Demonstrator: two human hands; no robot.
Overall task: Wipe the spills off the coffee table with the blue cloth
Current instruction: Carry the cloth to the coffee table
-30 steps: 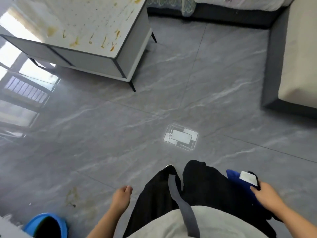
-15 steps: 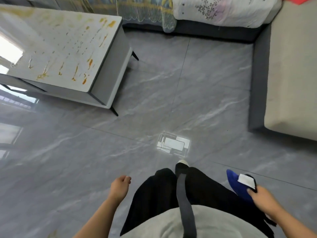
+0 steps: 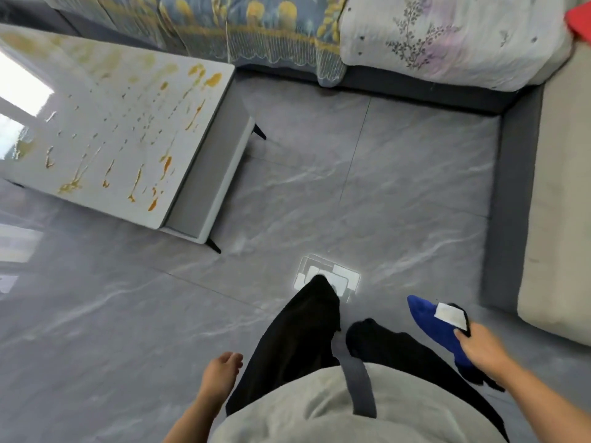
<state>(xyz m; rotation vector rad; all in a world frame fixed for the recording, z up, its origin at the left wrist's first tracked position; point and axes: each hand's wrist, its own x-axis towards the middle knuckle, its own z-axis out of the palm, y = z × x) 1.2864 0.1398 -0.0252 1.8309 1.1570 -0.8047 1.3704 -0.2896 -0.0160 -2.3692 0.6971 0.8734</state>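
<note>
The white coffee table (image 3: 198,174) stands at the upper left, its top covered with several orange and yellow spills (image 3: 166,164) in streaks and drops. My right hand (image 3: 483,350) at the lower right is shut on the blue cloth (image 3: 435,327), which has a white label on it and hangs at my side, far from the table. My left hand (image 3: 220,375) hangs at the lower middle with fingers curled and nothing in it.
A sofa with a patterned blue throw (image 3: 256,30) and a floral white cover (image 3: 447,39) runs along the top; its beige section (image 3: 559,203) continues down the right. Glossy grey floor tiles (image 3: 367,193) lie between me and the table.
The view has swung so the table and sofa appear nearer and lower in frame. My legs have stepped forward. The cloth stays in my right hand; the blue bin at lower left has left view.
</note>
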